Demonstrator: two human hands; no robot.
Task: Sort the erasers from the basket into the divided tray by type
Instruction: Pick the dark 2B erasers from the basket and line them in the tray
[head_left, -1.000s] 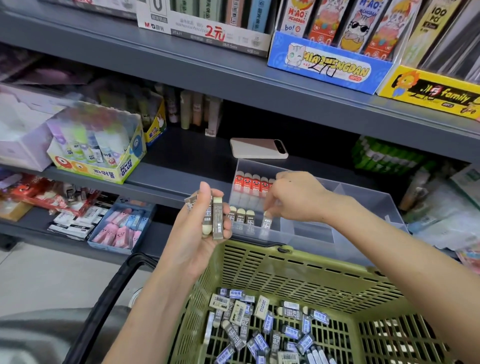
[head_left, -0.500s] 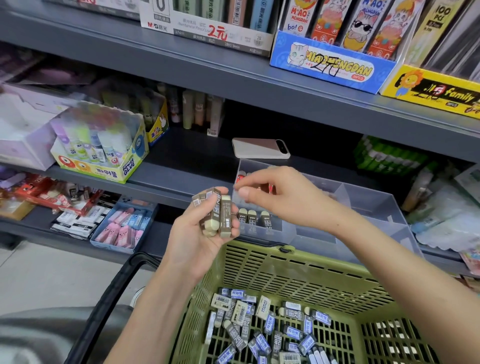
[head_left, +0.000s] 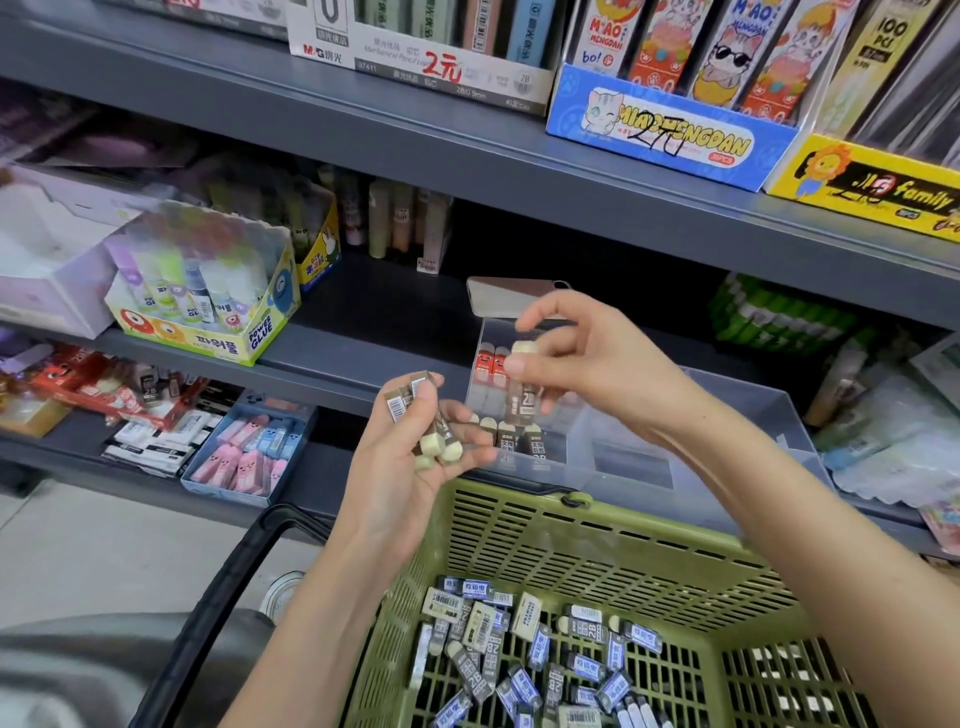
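R hand (head_left: 587, 364) pinches one cream rectangular eraser (head_left: 524, 395) in a brown paper sleeve, held upright above the clear plastic divided tray (head_left: 753, 410) on the grey metal shelf (head_left: 363, 358). L hand (head_left: 410, 467) grips a bunch of brown-sleeved erasers (head_left: 434, 431), rounded cream ends down. Tray's left compartment: red-sleeved row (head_left: 491, 361) at back, brown-sleeved row (head_left: 519, 441) in front. Below, the olive slotted plastic basket (head_left: 649, 525) holds loose blue- & grey-sleeved erasers (head_left: 524, 680).

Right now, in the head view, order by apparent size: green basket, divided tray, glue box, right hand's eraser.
1. green basket (nearest the camera, so flattered)
2. divided tray
3. glue box
4. eraser in the right hand
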